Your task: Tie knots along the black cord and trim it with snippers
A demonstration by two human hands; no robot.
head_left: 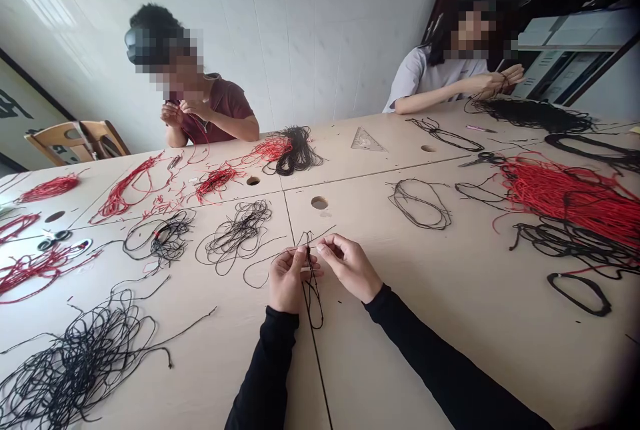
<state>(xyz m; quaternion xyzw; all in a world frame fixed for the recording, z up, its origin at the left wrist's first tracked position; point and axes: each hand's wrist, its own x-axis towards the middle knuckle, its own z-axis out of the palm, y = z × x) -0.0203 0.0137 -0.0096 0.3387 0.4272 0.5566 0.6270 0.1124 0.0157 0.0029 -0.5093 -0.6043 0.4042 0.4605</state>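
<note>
Over the seam in the table, my left hand [289, 281] pinches a looped black cord [313, 303] between thumb and fingers. The cord's loop hangs down below my fingers, and short ends stick up above them. Close on the right, my right hand [350, 265] has its thumb and index finger pressed together near the top of the cord. A thin black end runs out past those fingertips, so they seem to hold it. A loose bundle of thin black cord [240, 233] lies left of my hands, and a coil of black cord [421, 205] lies to the right.
Red cord [570, 197] is heaped at the right, and a black tangle [75, 363] lies front left. Scissors [483, 159], more scissors [54, 238] and a set square [367, 140] rest on the table [400, 350]. Two people sit opposite, handling cords.
</note>
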